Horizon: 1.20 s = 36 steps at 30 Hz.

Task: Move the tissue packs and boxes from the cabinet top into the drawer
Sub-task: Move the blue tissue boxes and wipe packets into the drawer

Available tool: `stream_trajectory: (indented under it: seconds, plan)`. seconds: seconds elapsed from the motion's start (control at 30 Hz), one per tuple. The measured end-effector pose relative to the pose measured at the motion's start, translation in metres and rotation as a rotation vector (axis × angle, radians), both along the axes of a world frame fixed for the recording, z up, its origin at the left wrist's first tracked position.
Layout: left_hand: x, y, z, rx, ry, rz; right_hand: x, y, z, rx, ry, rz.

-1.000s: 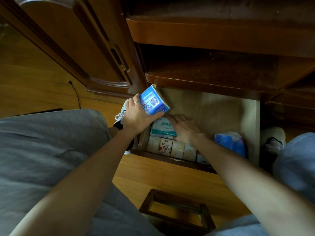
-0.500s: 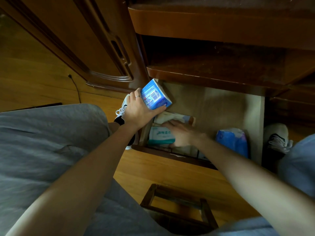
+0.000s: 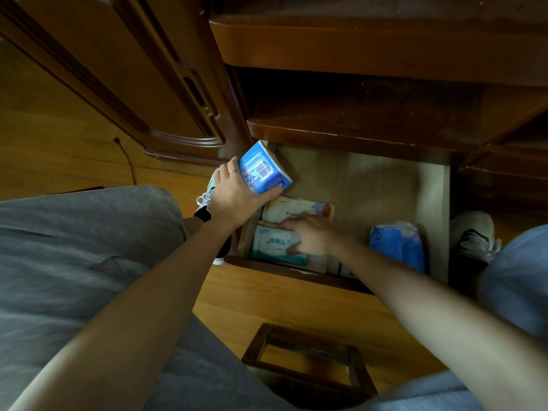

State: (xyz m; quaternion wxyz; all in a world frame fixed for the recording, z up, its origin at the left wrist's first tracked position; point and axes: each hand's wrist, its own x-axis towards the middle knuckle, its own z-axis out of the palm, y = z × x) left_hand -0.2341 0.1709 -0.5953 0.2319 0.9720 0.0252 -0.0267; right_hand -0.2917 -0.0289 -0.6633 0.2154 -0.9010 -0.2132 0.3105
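Blue tissue pack [image 3: 264, 168] gripped in left hand [image 3: 237, 198], tilted above drawer [image 3: 434, 221] back-left corner; right hand [image 3: 311, 234] flat, fingers extended, pressing teal pack [image 3: 274, 243] at front-left; open floor right of it.

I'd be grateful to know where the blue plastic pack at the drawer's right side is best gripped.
Probably from above, across the crumpled upper end of the blue plastic pack: it leans by the drawer wall, with open floor to its left for fingers.
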Motion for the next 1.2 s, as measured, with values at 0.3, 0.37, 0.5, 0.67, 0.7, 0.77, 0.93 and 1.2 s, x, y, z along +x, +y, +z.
stream_trajectory:
  seconds: [0.3,0.37,0.5,0.67,0.7,0.77,0.93,1.2]
  plan:
    - [-0.007,-0.032,0.053,-1.077,0.378,0.122,0.024,-0.034,0.063,0.72,0.202,-0.97]
    - [-0.012,-0.044,0.06,-1.281,0.546,0.102,0.025,-0.04,0.078,1.05,0.493,-1.038]
    - [-0.019,-0.053,0.05,-1.123,0.431,-0.057,0.011,-0.05,0.087,1.172,0.75,-0.994]
    - [-0.013,-0.04,0.022,-0.567,0.21,-0.002,0.005,-0.093,0.072,0.721,0.243,-1.084]
    - [-0.012,-0.038,0.018,-0.527,0.215,0.001,0.006,-0.103,0.069,0.61,0.166,-1.082]
    - [-0.012,-0.037,0.006,-0.429,0.228,-0.041,0.009,-0.12,0.066,0.29,0.007,-1.011]
    - [-0.014,-0.043,-0.014,-0.234,0.199,-0.165,0.002,-0.137,0.052,-0.255,-0.449,-0.683]
    - [-0.019,-0.051,-0.02,-0.157,0.142,-0.289,-0.009,-0.154,0.024,-0.401,-0.342,-0.639]
